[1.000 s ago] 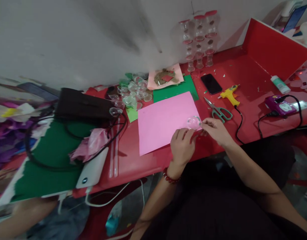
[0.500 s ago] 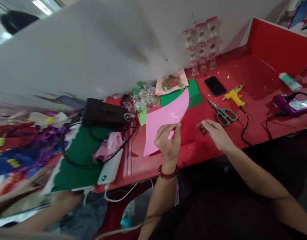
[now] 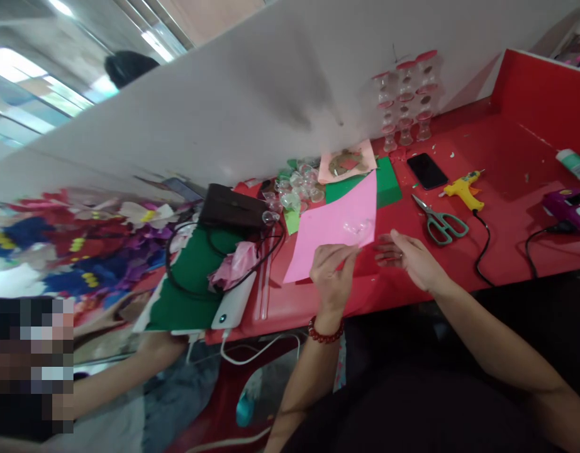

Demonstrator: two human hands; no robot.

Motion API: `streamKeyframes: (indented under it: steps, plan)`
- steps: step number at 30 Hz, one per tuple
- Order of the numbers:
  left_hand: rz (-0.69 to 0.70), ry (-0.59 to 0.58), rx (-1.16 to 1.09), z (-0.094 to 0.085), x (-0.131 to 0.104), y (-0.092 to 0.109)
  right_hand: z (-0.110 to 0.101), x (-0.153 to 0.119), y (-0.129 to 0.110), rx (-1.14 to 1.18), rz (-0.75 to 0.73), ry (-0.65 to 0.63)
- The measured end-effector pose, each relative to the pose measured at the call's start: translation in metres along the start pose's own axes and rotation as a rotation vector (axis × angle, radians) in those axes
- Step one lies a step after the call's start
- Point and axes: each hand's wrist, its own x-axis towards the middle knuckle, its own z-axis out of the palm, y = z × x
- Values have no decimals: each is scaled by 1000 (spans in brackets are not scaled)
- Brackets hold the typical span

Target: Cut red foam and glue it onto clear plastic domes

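Observation:
A pink sheet [image 3: 318, 236] lies slanted over the table, its right side raised and curved. My left hand [image 3: 334, 270], wearing a red bead bracelet [image 3: 325, 331], is closed in a pinch at the sheet's near edge. Just beyond the fingertips, clear shiny plastic [image 3: 357, 226] shows against the pink; its exact shape is blurred. To the right, my right hand [image 3: 412, 258] is held with fingers apart and nothing in it. Green-handled scissors [image 3: 440, 221] lie beyond that hand, beside a yellow hot glue gun [image 3: 464, 190].
Clear plastic hourglass shapes with red discs [image 3: 406, 100] stand by the white partition [image 3: 252, 82]. A phone [image 3: 428, 171], green card [image 3: 389, 182], clear cups [image 3: 297, 189], dark case [image 3: 233, 207] and white power bank [image 3: 233, 305] lie about. Another person's arm [image 3: 124, 377] is at left.
The view has swung left, so the table things sit further right. The pink sheet's right edge has straightened, and the clear plastic shows more. My right hand's fingers have spread.

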Motion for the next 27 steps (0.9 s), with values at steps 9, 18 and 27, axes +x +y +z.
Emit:
streamKeyframes:
  steps: [9,18,27]
  plan:
    - [-172,-205,-271,1,-84,26,-8,2,16,-125,-33,55]
    - [-1150,10,-1306,20,-70,48,-5,-15,22,-180,-176,82]
    - [-1033,194,-1106,15,-50,61,-53,-22,-14,-951,-363,247]
